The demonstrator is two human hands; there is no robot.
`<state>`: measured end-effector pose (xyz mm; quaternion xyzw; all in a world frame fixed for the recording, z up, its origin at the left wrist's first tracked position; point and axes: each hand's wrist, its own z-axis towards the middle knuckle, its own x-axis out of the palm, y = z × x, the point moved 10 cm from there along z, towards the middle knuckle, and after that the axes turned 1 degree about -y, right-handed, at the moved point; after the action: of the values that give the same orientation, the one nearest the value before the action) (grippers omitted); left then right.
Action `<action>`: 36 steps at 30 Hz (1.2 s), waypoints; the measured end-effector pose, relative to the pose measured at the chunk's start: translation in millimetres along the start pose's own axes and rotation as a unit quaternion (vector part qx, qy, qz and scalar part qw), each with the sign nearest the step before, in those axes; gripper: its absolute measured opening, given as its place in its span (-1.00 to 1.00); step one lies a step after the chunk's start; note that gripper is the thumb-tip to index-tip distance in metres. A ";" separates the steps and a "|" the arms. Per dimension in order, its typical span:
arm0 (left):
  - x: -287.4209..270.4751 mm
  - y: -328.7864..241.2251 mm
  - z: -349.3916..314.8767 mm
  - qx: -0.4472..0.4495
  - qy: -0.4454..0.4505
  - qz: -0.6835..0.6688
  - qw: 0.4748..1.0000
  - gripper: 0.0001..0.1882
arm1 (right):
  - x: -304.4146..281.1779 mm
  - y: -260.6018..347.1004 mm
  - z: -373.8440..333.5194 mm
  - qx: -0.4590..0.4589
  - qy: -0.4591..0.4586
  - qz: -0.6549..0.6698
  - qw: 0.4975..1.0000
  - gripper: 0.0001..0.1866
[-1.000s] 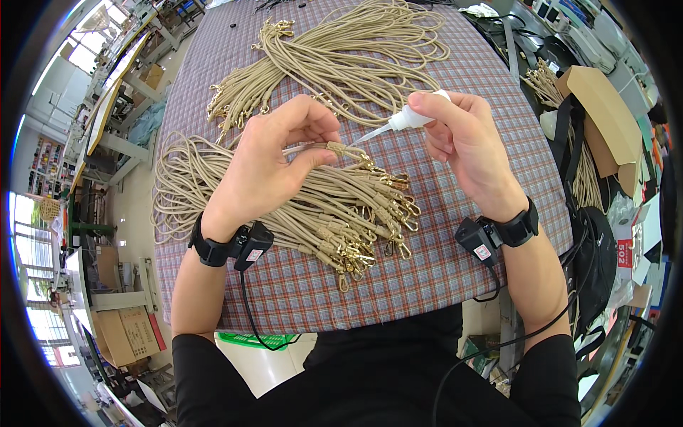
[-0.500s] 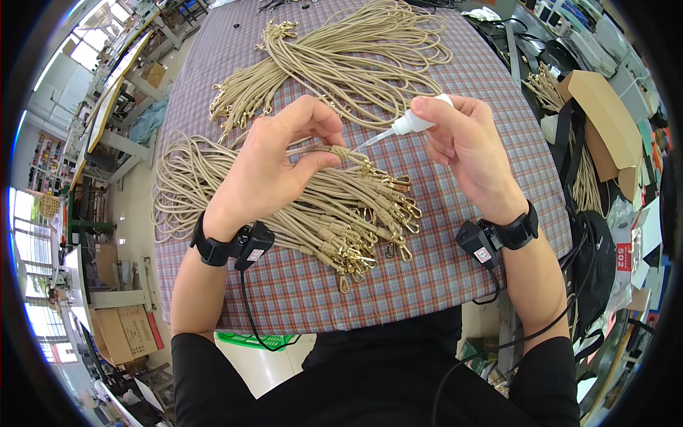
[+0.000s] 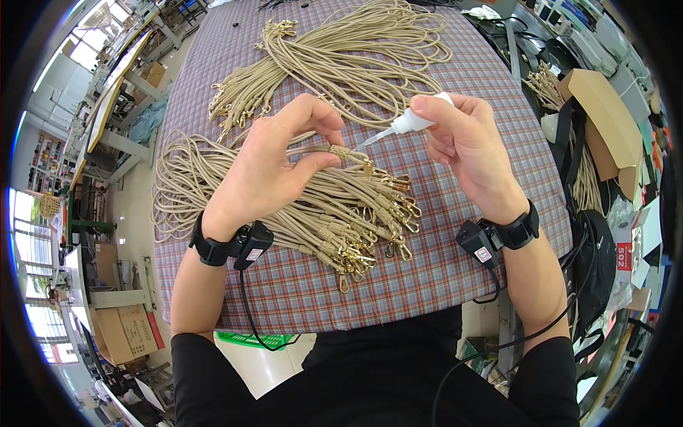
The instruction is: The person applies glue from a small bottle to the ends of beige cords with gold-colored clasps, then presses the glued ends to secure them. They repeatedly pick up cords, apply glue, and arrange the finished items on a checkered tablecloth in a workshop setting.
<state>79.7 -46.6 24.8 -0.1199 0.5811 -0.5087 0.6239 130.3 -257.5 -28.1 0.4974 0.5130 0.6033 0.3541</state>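
Pinched between the thumb and fingers of my left hand (image 3: pixel 281 153) is a beige cord (image 3: pixel 343 153), held near its wrapped end. My right hand (image 3: pixel 466 146) grips a small white glue bottle (image 3: pixel 416 122), tilted so that its thin clear nozzle (image 3: pixel 377 137) points down at that cord end. The nozzle tip is at or very near the wrapping; whether they touch I cannot tell. Below my hands lies a bundle of beige cords (image 3: pixel 284 213) with gold snap hooks (image 3: pixel 359 260) on their right ends. Farther back, a second bundle of the same cords (image 3: pixel 341 64) is spread out.
A checked cloth (image 3: pixel 427 285) covers the table. To the right are an open cardboard box (image 3: pixel 605 121), more loose cords (image 3: pixel 587 178) and a black bag (image 3: pixel 594 263). A green basket (image 3: pixel 249 340) stands below the table's front edge. Workbenches (image 3: pixel 121 85) line the left side.
Almost nothing differs. The held cord end and the nozzle tip have shifted very slightly; both hands keep their hold.
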 end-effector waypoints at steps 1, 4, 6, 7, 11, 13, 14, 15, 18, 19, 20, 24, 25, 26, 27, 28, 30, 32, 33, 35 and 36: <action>0.3 0.8 -0.2 0.000 0.000 -0.005 1.000 -0.57 | -0.9 -1.5 1.1 0.001 0.007 0.006 1.000 -0.67; 0.7 0.7 -0.3 -0.002 0.000 -0.009 1.000 -0.55 | 0.4 -0.9 0.2 0.003 0.010 0.016 1.000 -0.69; 0.9 -0.1 -0.3 -0.003 0.001 -0.005 1.000 -0.55 | 0.5 -0.5 -0.3 0.004 0.007 0.019 1.000 -0.69; 1.0 -0.6 -0.3 -0.002 0.001 -0.003 1.000 -0.55 | 0.1 -0.9 -0.2 0.003 0.006 0.019 1.000 -0.69; 0.9 -0.3 -0.9 -0.003 0.000 0.007 1.000 -0.54 | -0.3 -2.6 0.3 0.005 0.015 0.015 1.000 -0.69; 0.7 -0.7 -1.1 -0.003 0.000 0.011 1.000 -0.54 | 0.1 -1.7 0.2 0.003 0.019 0.014 1.000 -0.69; 0.6 -0.9 -1.1 -0.002 0.000 0.012 1.000 -0.54 | 0.6 -1.0 0.1 0.003 0.022 0.013 1.000 -0.69; 0.6 -1.8 -1.0 0.000 0.001 0.015 1.000 -0.54 | 0.1 -0.7 0.0 0.002 0.017 0.011 1.000 -0.69; 1.1 -3.7 -0.4 0.005 0.003 0.020 1.000 -0.54 | -0.8 -0.7 0.2 0.000 0.008 0.005 1.000 -0.68; 1.2 -3.6 -0.3 0.004 0.003 0.020 1.000 -0.55 | -1.8 -1.6 0.9 0.000 0.010 0.004 1.000 -0.68; 1.4 -3.5 -0.2 0.004 0.004 0.021 1.000 -0.55 | -2.2 -1.9 1.3 -0.001 0.012 0.004 1.000 -0.68; 1.5 -2.1 -0.7 0.006 0.005 0.020 1.000 -0.55 | -1.0 -0.9 1.0 -0.005 0.006 0.002 1.000 -0.68; 1.4 -2.4 -0.6 0.007 0.005 0.020 1.000 -0.55 | -1.4 -0.8 1.1 -0.004 0.007 0.004 1.000 -0.68; 1.5 -2.6 -0.5 0.007 0.006 0.020 1.000 -0.55 | -1.6 -0.8 1.1 -0.002 0.009 0.006 1.000 -0.68; 1.1 -2.8 -0.6 0.008 0.003 0.020 1.000 -0.55 | -0.9 -0.7 0.9 -0.002 0.009 0.014 1.000 -0.68; 0.9 -2.8 -0.7 0.009 0.001 0.019 1.000 -0.54 | 0.2 -0.5 0.7 -0.001 0.008 0.022 1.000 -0.68; 0.6 -3.1 -0.8 0.009 -0.001 0.020 1.000 -0.54 | -1.2 -0.2 0.3 0.006 -0.001 0.035 0.999 -0.69; 0.4 -3.4 -1.0 0.007 0.000 0.024 1.000 -0.52 | -6.3 0.3 0.3 0.020 -0.018 0.044 0.999 -0.70; 0.5 -3.4 -0.9 0.009 0.000 0.027 1.000 -0.52 | -9.4 1.9 0.7 0.015 -0.024 0.052 0.998 -0.72; 0.8 -3.2 -1.0 0.012 0.000 0.033 0.999 -0.51 | -15.3 5.0 2.3 0.005 -0.035 0.069 0.997 -0.76; 1.5 -4.1 -0.9 0.016 0.000 0.032 0.999 -0.50 | -17.9 6.1 2.1 0.006 -0.049 0.076 0.996 -0.74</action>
<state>76.7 -49.3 26.6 -0.0908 0.5763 -0.4977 0.6418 137.4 -275.0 -26.5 0.5657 0.4594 0.6005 0.3291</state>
